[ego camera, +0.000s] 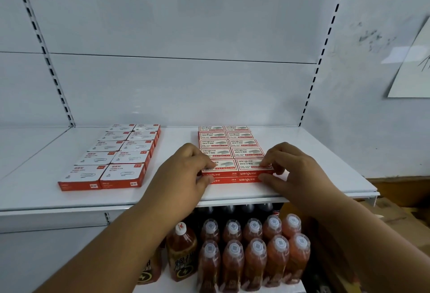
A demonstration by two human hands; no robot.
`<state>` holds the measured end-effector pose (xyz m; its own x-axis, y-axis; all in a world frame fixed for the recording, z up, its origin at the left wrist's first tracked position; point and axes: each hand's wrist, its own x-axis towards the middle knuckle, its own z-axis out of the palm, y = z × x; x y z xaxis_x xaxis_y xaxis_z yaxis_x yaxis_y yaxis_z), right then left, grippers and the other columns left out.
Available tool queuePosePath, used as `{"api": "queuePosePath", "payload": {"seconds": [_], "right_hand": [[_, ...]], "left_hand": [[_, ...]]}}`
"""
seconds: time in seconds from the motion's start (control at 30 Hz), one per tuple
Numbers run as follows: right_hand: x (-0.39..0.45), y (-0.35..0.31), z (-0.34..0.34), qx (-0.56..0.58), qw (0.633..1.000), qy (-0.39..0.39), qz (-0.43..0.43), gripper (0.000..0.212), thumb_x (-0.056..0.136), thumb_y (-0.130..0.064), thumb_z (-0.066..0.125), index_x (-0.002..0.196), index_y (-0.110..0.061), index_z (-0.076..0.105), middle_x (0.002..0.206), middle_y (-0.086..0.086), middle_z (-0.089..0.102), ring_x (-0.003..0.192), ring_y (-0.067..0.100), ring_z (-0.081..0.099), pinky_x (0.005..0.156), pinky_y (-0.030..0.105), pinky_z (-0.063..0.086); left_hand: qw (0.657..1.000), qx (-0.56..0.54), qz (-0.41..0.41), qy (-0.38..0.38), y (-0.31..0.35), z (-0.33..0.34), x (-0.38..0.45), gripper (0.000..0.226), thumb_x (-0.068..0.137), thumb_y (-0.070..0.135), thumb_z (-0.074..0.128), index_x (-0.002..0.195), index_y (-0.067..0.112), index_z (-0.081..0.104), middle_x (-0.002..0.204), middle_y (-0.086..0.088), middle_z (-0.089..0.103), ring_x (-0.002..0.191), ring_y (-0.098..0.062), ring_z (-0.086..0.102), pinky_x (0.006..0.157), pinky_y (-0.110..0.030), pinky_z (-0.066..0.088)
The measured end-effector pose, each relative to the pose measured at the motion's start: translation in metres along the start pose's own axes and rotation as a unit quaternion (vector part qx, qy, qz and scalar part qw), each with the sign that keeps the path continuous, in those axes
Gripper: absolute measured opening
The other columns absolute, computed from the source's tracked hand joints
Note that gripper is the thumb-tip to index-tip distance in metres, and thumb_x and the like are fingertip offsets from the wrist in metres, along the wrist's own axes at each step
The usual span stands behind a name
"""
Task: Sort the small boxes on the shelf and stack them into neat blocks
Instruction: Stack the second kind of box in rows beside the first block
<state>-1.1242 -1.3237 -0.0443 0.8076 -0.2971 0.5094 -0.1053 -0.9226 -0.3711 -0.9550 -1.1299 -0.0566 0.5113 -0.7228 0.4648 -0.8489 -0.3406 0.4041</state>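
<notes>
Hands at staple block's front edge near shelf lip.

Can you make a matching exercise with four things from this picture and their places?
Things:
1. paper clip boxes
2. staple boxes
3. bottles
4. left hand

Places:
A. under the shelf
B. left part of the shelf
C. at the front left corner of the staple block
D. right of the paper clip block, two layers high

Pairs: 1-B, 2-D, 3-A, 4-C
</notes>
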Motion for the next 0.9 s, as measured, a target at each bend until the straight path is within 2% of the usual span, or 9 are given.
{"api": "queuePosePath", "payload": {"seconds": [0.17, 0.33, 0.43, 0.5, 0.57, 0.63, 0.73, 0.8, 0.9], "right_hand": [[0.0, -0.001, 0.002, -0.007, 1.0, 0.005, -0.005, 0.018, 0.081, -0.021, 0.078, 0.096, -0.018, 0.069, 0.098, -0.01, 0.058, 0.078, 0.0, 0.055, 0.07, 0.01, 0.04], [-0.001, -0.002, 0.005, -0.015, 1.0, 0.012, -0.007, 0.014, 0.082, -0.022, 0.076, 0.094, -0.017, 0.069, 0.097, -0.01, 0.058, 0.078, -0.001, 0.054, 0.07, 0.012, 0.041], [-0.001, -0.002, 0.006, -0.016, 1.0, 0.014, -0.015, 0.013, 0.082, -0.02, 0.076, 0.092, -0.016, 0.069, 0.095, -0.009, 0.058, 0.076, -0.002, 0.053, 0.07, 0.014, 0.04], [0.0, -0.003, 0.005, -0.014, 1.0, 0.007, -0.014, 0.016, 0.083, -0.029, 0.074, 0.094, -0.02, 0.067, 0.097, -0.012, 0.057, 0.077, -0.001, 0.054, 0.068, 0.015, 0.042], [0.0, -0.003, 0.002, -0.013, 1.0, 0.005, 0.011, 0.028, 0.083, -0.053, 0.062, 0.098, -0.03, 0.06, 0.098, -0.019, 0.053, 0.078, 0.0, 0.055, 0.063, 0.012, 0.041], [0.005, 0.002, -0.002, -0.041, 0.998, 0.01, 0.051, 0.046, 0.078, -0.075, 0.041, 0.099, -0.036, 0.051, 0.092, -0.021, 0.052, 0.075, 0.001, 0.055, 0.057, 0.013, 0.038], [0.019, 0.009, -0.005, -0.082, 0.989, -0.06, 0.106, 0.068, 0.077, -0.082, 0.014, 0.083, -0.026, 0.051, 0.077, -0.008, 0.06, 0.071, 0.011, 0.056, 0.064, 0.033, 0.047], [0.029, 0.011, -0.004, -0.081, 0.982, -0.118, 0.122, 0.077, 0.077, -0.081, 0.006, 0.08, -0.023, 0.056, 0.077, -0.004, 0.063, 0.074, 0.015, 0.059, 0.074, 0.037, 0.049], [0.037, 0.013, 0.001, -0.065, 0.981, -0.139, 0.116, 0.086, 0.075, -0.082, 0.002, 0.089, -0.022, 0.063, 0.085, -0.003, 0.068, 0.08, 0.014, 0.061, 0.081, 0.038, 0.05]], "left_hand": [[1.0, 0.002, 0.0, -0.003, -0.002, 0.0, 0.001, 0.027, 0.086, 0.033, 0.07, 0.113, 0.033, 0.067, 0.102, 0.026, 0.045, 0.088, 0.003, 0.05, 0.068, -0.002, 0.03], [1.0, 0.004, -0.009, -0.014, -0.001, 0.0, 0.003, 0.026, 0.085, 0.034, 0.071, 0.111, 0.035, 0.067, 0.101, 0.028, 0.043, 0.082, 0.014, 0.044, 0.065, -0.001, 0.028], [1.0, -0.004, -0.017, -0.016, -0.001, 0.0, 0.004, 0.027, 0.084, 0.035, 0.072, 0.111, 0.036, 0.067, 0.101, 0.027, 0.045, 0.082, 0.012, 0.046, 0.066, -0.003, 0.029], [0.999, -0.018, -0.024, -0.017, -0.001, -0.002, 0.005, 0.032, 0.082, 0.038, 0.074, 0.113, 0.039, 0.064, 0.102, 0.027, 0.043, 0.082, 0.01, 0.049, 0.064, -0.003, 0.031], [0.998, -0.028, -0.046, -0.016, -0.003, -0.002, 0.006, 0.045, 0.077, 0.049, 0.074, 0.117, 0.043, 0.052, 0.103, 0.026, 0.04, 0.078, 0.004, 0.054, 0.058, -0.005, 0.034], [0.996, -0.016, -0.09, -0.021, -0.004, -0.004, 0.009, 0.057, 0.074, 0.069, 0.063, 0.118, 0.041, 0.041, 0.105, 0.023, 0.039, 0.082, -0.002, 0.056, 0.058, -0.011, 0.038], [0.99, 0.089, -0.092, -0.061, -0.009, -0.005, 0.016, 0.085, 0.062, 0.096, 0.015, 0.111, 0.033, 0.047, 0.099, 0.023, 0.047, 0.086, -0.005, 0.055, 0.066, -0.027, 0.047], [0.988, 0.109, -0.072, -0.081, -0.01, -0.005, 0.019, 0.091, 0.06, 0.094, -0.005, 0.098, 0.034, 0.052, 0.086, 0.018, 0.052, 0.076, -0.004, 0.054, 0.062, -0.028, 0.045], [0.99, 0.103, -0.059, -0.081, -0.008, -0.002, 0.021, 0.076, 0.066, 0.087, -0.011, 0.088, 0.039, 0.044, 0.079, 0.015, 0.05, 0.072, -0.003, 0.052, 0.056, -0.023, 0.038]]}}
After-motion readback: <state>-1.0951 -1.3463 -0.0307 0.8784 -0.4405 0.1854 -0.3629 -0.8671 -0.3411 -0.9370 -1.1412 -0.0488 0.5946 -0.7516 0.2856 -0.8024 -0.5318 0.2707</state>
